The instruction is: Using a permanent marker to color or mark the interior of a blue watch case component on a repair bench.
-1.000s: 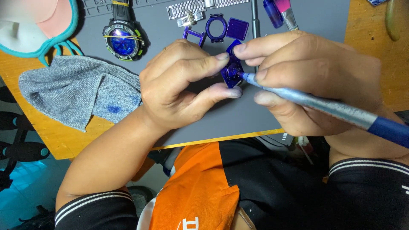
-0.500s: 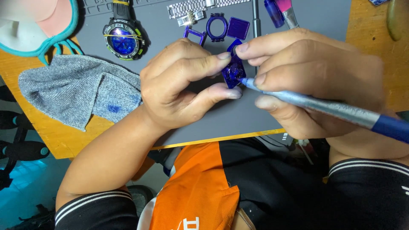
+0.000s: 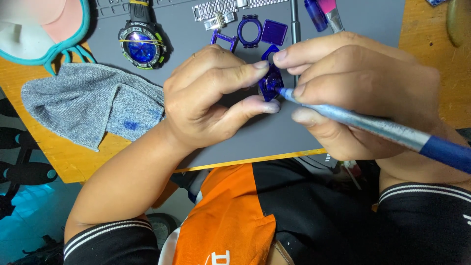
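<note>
My left hand (image 3: 208,95) pinches a small translucent blue watch part (image 3: 270,83) between thumb and forefinger, above the grey work mat (image 3: 196,39). My right hand (image 3: 358,93) grips a silver and blue pen-shaped tool (image 3: 382,130). Its tip touches the blue part, and the right forefinger rests on the part's top edge. Most of the part is hidden by my fingers.
On the mat lie a black wristwatch with a blue face (image 3: 141,44), a metal watch band (image 3: 223,11), several loose blue plastic pieces (image 3: 255,32) and a thin rod (image 3: 295,19). A grey cloth with a blue stain (image 3: 88,105) lies on the orange table. A teal-edged mask (image 3: 44,27) is at top left.
Both hands stay in place on the blue part. The tool's tip has shifted very slightly against it.
</note>
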